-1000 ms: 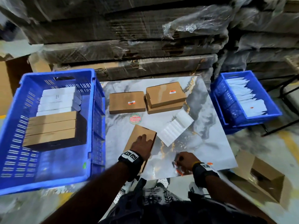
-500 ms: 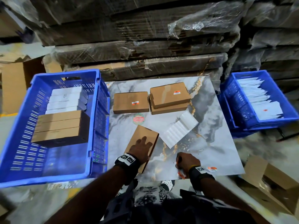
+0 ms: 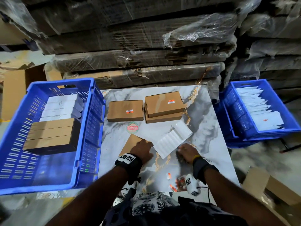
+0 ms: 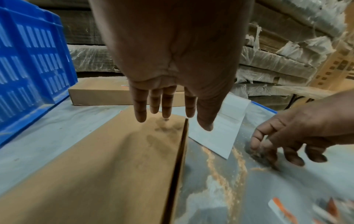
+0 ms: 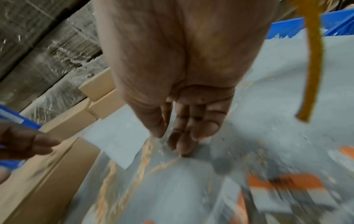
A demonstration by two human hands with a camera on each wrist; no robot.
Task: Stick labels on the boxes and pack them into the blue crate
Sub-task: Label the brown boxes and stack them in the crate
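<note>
The left hand (image 3: 142, 148) covers much of the plain box (image 3: 130, 142) beneath it — only its far corner shows in the head view. The right hand (image 3: 187, 152) is motion-blurred; whether its fingers (image 4: 257, 140) pinch anything cannot be told. The orange-and-white labels (image 3: 175, 183) near the surface's (image 3: 211, 144) front edge smear in every view, their print unreadable. The print on the label (image 3: 171, 101) of the stacked top box (image 3: 164, 104) is too small to read.

Dim, flat indoor light, soft shadows; wide-angle bending at edges, motion blur smearing toward five o'clock
</note>
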